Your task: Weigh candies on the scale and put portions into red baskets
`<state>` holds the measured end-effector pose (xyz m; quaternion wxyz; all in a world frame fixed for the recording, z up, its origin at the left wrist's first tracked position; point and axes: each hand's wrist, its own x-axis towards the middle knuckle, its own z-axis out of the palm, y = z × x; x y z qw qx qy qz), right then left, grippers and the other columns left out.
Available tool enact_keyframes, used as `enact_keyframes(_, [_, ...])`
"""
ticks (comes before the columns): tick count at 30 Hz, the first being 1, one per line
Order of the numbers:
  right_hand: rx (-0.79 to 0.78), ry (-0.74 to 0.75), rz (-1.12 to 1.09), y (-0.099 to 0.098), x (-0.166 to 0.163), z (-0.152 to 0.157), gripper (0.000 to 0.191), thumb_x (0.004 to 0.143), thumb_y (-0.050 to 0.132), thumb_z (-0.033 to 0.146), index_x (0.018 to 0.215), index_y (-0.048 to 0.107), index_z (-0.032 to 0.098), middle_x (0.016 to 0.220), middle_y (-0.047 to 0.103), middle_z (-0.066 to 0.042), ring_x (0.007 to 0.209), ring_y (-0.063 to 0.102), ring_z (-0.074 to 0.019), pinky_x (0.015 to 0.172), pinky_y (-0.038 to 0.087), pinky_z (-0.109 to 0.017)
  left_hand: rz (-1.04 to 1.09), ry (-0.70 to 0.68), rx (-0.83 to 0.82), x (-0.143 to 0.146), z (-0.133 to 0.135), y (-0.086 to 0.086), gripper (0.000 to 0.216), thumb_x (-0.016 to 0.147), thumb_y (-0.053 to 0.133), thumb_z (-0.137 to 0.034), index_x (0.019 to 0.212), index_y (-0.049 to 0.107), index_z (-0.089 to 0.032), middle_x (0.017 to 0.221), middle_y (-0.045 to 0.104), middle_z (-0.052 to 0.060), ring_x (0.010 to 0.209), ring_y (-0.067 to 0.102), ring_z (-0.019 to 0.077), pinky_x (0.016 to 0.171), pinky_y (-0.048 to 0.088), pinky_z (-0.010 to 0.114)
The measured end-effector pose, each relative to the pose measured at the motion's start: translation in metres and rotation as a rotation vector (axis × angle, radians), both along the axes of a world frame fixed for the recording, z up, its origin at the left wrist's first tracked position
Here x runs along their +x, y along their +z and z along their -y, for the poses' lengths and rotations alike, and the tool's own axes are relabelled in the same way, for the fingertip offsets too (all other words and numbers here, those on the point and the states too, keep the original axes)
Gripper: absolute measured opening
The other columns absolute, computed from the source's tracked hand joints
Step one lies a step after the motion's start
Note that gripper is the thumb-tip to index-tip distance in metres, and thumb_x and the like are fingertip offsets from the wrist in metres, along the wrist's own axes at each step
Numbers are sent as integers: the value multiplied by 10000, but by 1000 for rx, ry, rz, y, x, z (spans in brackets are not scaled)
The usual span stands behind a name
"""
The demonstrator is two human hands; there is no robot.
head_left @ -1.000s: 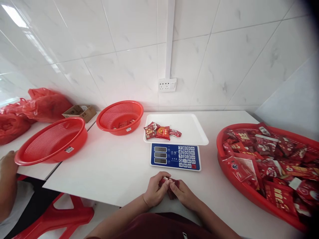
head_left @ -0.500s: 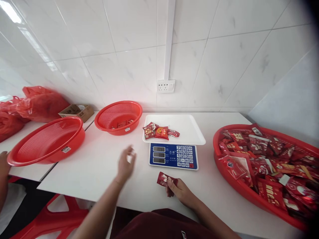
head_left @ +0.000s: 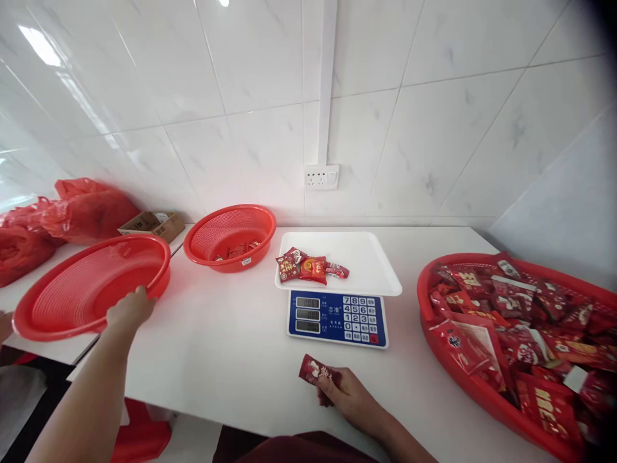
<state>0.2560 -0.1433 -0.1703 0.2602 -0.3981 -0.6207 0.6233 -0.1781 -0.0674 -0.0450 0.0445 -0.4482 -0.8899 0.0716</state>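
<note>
In my right hand (head_left: 344, 392) is a small dark red snack packet (head_left: 315, 371), pinched between thumb and fingers above the table in front of the scale. My left hand (head_left: 129, 310) reaches to the left and is closed on the near right rim of a large red plastic basket (head_left: 62, 331). Its fingertips go over the rim and are partly hidden. Several red snack packets (head_left: 312, 269) lie at the left front of the white weighing tray (head_left: 357, 257). Below the tray is the scale's blue keypad panel (head_left: 337, 319) with lit-up readouts.
At the right stands a big red basket (head_left: 443, 350) heaped with snack packets. A smaller red basket (head_left: 212, 262) holds some small packets. Behind on the left are red plastic bags (head_left: 91, 209) and a cardboard box (head_left: 161, 226). Another person's hand (head_left: 4, 326) is at the left edge.
My left hand has moved left from the middle of the table to the rim of the left basket. My right hand still holds the packet.
</note>
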Motion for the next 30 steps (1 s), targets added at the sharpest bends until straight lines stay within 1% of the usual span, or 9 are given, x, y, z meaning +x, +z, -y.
enact_keyframes(4, [-11,14,15,1,-2,-1,553,818,367,655,659,544,157,621,581,-45,604,531,-153,614,414,-274,23,-175,-50,62,23,-4,346,870,283,-223,1125,506,-153,902,680,107,784,643,271,601,454,335])
enact_keyframes(8, [-17,15,42,-1,-3,-1,545,819,361,655,675,543,162,657,600,-53,638,541,-167,626,411,-276,109,-327,-2,120,47,-6,478,891,276,-362,1299,401,-147,998,661,151,849,638,306,622,450,352])
enact_keyframes(11, [-18,16,48,-3,-2,-1,544,819,363,653,686,544,157,677,602,-59,654,541,-173,627,408,-275,167,-444,-55,152,62,-8,523,894,282,-361,1389,314,-196,1027,648,135,830,640,285,595,443,326])
enact_keyframes(16, [-34,21,34,-3,-2,1,525,816,383,642,725,546,151,698,592,-59,666,533,-175,632,408,-275,309,-623,-201,183,85,2,514,879,330,-330,1389,359,-275,1061,641,113,829,642,266,659,459,340])
enact_keyframes(22, [-15,24,44,-1,-2,2,518,809,392,643,716,550,159,694,590,-52,665,527,-179,628,401,-277,766,-813,-283,191,106,32,502,812,518,-362,1304,443,-430,1204,621,8,1050,595,268,846,442,344])
enact_keyframes(24, [-2,28,50,-3,-2,2,509,816,390,633,703,544,160,682,583,-47,650,516,-171,613,390,-271,847,-885,-289,190,95,40,462,798,547,-360,1253,507,-426,1207,620,-14,1074,585,253,876,438,333])
enact_keyframes(26, [4,28,61,-6,-1,2,496,826,391,616,710,545,158,679,580,-44,646,508,-166,607,383,-266,832,-935,-191,187,69,44,395,813,532,-396,1207,561,-392,1190,629,-19,1076,584,223,899,433,309])
enact_keyframes(28, [12,30,67,-9,-1,2,488,836,388,602,729,549,154,684,580,-43,649,506,-164,608,381,-264,706,-922,5,179,29,45,400,853,455,-459,1218,561,-335,1200,619,-7,1095,568,201,910,424,286])
enact_keyframes(30, [18,31,57,-10,0,2,482,842,386,594,751,551,151,692,580,-43,657,507,-165,615,384,-264,547,-879,162,164,-16,44,481,887,360,-481,1280,504,-244,1263,573,41,1160,510,223,955,381,317])
